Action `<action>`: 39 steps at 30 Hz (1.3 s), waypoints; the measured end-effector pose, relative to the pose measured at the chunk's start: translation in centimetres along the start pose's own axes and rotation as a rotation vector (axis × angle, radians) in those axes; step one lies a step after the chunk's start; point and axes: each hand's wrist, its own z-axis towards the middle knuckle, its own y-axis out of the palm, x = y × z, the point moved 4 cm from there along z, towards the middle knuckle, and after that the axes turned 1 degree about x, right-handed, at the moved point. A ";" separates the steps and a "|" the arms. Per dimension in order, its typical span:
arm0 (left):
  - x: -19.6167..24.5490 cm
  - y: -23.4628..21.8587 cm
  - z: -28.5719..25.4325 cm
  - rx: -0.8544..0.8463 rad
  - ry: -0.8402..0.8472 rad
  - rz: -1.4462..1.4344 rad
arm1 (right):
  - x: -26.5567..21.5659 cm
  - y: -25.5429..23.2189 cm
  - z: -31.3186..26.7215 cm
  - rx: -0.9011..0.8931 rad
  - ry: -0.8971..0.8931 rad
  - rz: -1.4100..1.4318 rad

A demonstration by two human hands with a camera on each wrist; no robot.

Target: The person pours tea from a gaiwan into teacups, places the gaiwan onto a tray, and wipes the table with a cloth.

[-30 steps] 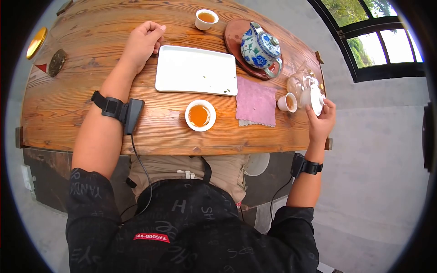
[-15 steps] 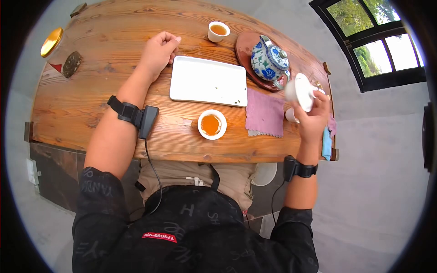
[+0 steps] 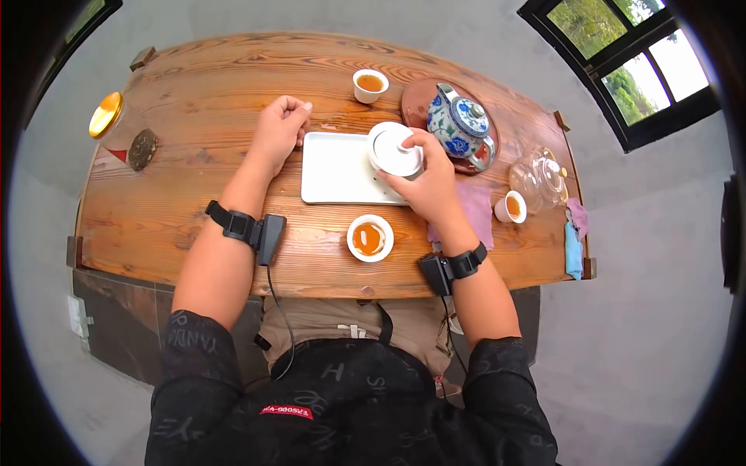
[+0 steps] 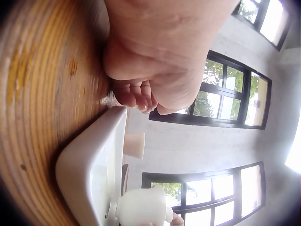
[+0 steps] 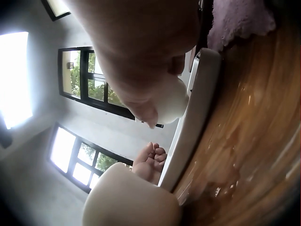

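Grips the white porcelain lidded bowl with the right hand, setting the index finger at the lid knob and the thumb against the near rim. Holds the bowl upright at the right part of the white rectangular tray; cannot tell whether resting on the tray or just above it. Rests the left hand on the brown wooden worktop, just left of the tray's far left corner, with fingers loosely curled and nothing in them. Has a round white cup of amber liquid on the near side of the tray and a second white cup, also filled, on the far side. Extends the right forearm over part of a pink cloth. Has, to the far right of the bowl, a blue-and-white floral teapot on a reddish-brown round board, and, farther right, a third white cup near a clear glass teapot.
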 end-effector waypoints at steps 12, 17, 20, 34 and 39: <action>0.0 -0.1 0.0 0.023 0.017 0.039 | -1.5 -0.3 -0.1 -0.091 -0.062 -0.089; -0.5 -0.5 0.4 0.019 0.026 0.030 | -1.3 -1.2 -0.8 -0.139 -0.027 -0.097; -0.7 -0.9 0.6 -0.002 0.036 0.015 | -2.2 -2.3 -1.1 -0.109 -0.062 -0.133; -1.0 -1.3 0.8 0.028 0.024 -0.002 | -0.7 -9.3 -11.8 0.001 0.087 -0.779; -1.2 -1.5 1.0 0.027 0.013 -0.005 | -1.6 -11.0 -14.4 -0.061 0.122 -0.682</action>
